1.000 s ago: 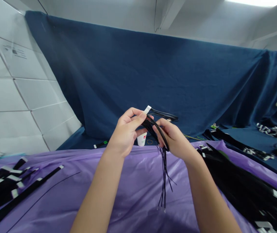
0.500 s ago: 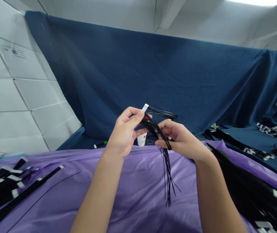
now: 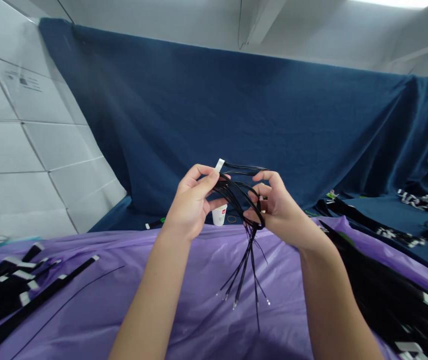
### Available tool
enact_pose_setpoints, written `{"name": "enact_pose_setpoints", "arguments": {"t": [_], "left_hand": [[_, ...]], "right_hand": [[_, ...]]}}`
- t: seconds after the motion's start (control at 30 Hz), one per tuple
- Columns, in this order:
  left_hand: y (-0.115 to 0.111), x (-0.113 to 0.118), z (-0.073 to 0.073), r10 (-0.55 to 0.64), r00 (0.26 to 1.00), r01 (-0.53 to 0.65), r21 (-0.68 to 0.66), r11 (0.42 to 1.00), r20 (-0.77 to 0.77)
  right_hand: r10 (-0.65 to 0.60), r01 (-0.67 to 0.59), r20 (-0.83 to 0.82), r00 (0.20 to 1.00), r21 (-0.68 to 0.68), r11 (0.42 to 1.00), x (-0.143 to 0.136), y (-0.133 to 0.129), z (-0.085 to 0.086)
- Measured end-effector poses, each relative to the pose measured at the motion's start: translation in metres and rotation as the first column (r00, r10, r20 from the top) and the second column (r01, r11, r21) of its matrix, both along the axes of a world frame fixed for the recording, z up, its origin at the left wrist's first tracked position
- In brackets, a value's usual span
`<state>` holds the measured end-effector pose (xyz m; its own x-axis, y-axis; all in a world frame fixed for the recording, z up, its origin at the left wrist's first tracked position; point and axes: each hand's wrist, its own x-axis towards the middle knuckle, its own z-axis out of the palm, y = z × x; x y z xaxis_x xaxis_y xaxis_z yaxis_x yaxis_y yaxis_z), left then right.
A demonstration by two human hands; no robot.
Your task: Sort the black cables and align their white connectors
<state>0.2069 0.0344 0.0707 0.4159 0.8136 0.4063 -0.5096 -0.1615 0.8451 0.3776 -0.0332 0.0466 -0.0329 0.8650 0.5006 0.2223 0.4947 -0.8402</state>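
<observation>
A bundle of thin black wires [image 3: 241, 196] is held up in front of me, bent into loops. My left hand [image 3: 195, 200] pinches it between thumb and fingers, just below a white tag [image 3: 219, 165] that sticks up. Around the lower part of the bundle curl the fingers of my right hand [image 3: 272, 202], partly hidden behind the wires. Loose wire ends hang below that hand and fan out, several with small shiny tips. A further strand loop reaches from the tag toward my right fingertips.
Purple sheeting [image 3: 206, 280] covers the surface before me. White-tagged black wire bundles [image 3: 15, 280] lie at left, with more dark bundles [image 3: 382, 295] at right. Behind my hands stands a paper cup [image 3: 219, 216]. White boxes [image 3: 7, 150] are stacked left; a blue cloth [image 3: 236, 110] hangs behind.
The hanging wire ends have swung left and spread apart. My right hand's fingers have shifted upward and opened somewhat around the bundle; my left hand has moved slightly left.
</observation>
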Motion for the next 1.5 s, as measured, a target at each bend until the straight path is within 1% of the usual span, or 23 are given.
{"name": "enact_pose_setpoints", "arguments": {"t": [0.1, 0.2, 0.37, 0.47, 0.53, 0.6, 0.7, 0.8, 0.87, 0.93, 1.03, 1.1, 1.17, 1.23, 1.27, 1.4, 1.5], "left_hand": [[0.001, 0.0, 0.0, 0.008, 1.0, -0.008, -0.003, 1.0, -0.014], [0.0, -0.001, 0.0, 0.015, 1.0, -0.015, -0.006, 1.0, -0.023], [-0.001, -0.001, 0.001, 0.032, 0.999, -0.032, -0.006, 0.999, -0.008], [-0.001, -0.001, 0.001, 0.043, 0.999, -0.043, 0.0, 0.999, 0.0], [-0.001, 0.0, 0.0, 0.045, 0.999, -0.045, 0.004, 0.999, 0.002], [-0.001, 0.0, 0.0, 0.046, 0.999, -0.046, 0.006, 0.999, 0.004], [-0.001, -0.001, 0.0, 0.055, 0.998, -0.055, 0.008, 0.998, 0.013], [-0.001, -0.003, 0.002, 0.072, 0.997, -0.072, 0.01, 0.997, 0.025], [0.0, -0.004, 0.003, 0.072, 0.997, -0.072, 0.008, 0.997, 0.03], [0.0, -0.006, 0.003, 0.068, 0.997, -0.068, 0.006, 0.998, 0.037], [0.001, -0.006, 0.003, 0.071, 0.996, -0.071, 0.007, 0.997, 0.048], [0.002, -0.006, 0.003, 0.072, 0.997, -0.072, 0.014, 0.997, 0.041], [0.002, -0.007, 0.003, 0.072, 0.997, -0.072, 0.02, 0.997, 0.033], [0.002, -0.007, 0.003, 0.078, 0.996, -0.079, 0.022, 0.997, 0.032], [0.002, -0.007, 0.003, 0.083, 0.996, -0.083, 0.021, 0.996, 0.03], [0.002, -0.007, 0.003, 0.089, 0.996, -0.089, 0.015, 0.996, 0.028], [0.002, -0.007, 0.003, 0.079, 0.996, -0.08, 0.022, 0.997, 0.03]], "right_hand": [[0.027, -0.026, -0.027, 0.999, 0.014, 1.0, -0.001, 0.001, -0.001], [-0.019, 0.019, 0.0, 1.0, 0.027, 0.999, 0.0, 0.004, -0.003], [-0.169, 0.167, 0.069, 0.983, 0.043, 0.985, 0.004, 0.008, -0.004], [-0.305, 0.301, 0.1, 0.947, 0.059, 0.952, 0.004, 0.01, -0.005], [-0.399, 0.398, 0.042, 0.916, 0.03, 0.917, 0.0, 0.013, -0.005], [-0.443, 0.441, -0.059, 0.895, -0.043, 0.897, -0.004, 0.016, -0.006], [-0.427, 0.406, -0.144, 0.893, -0.151, 0.901, -0.008, 0.019, -0.004], [-0.369, 0.341, -0.125, 0.921, -0.199, 0.919, -0.006, 0.018, 0.0], [-0.295, 0.262, -0.137, 0.946, -0.216, 0.941, -0.003, 0.014, 0.003], [-0.19, 0.147, -0.179, 0.965, -0.23, 0.962, 0.0, 0.01, 0.004], [-0.056, -0.006, -0.25, 0.967, -0.241, 0.971, 0.003, 0.004, 0.006], [-0.031, -0.042, -0.302, 0.953, -0.232, 0.972, 0.004, 0.003, 0.006], [-0.043, -0.034, -0.345, 0.938, -0.215, 0.976, 0.005, 0.004, 0.005], [-0.083, 0.009, -0.348, 0.934, -0.209, 0.978, 0.004, 0.006, 0.004], [-0.121, 0.05, -0.337, 0.934, -0.213, 0.976, 0.004, 0.007, 0.004], [-0.328, 0.28, -0.269, 0.905, -0.201, 0.939, 0.006, 0.011, 0.0], [-0.395, 0.374, -0.122, 0.911, -0.167, 0.912, 0.013, 0.013, -0.002]]}}
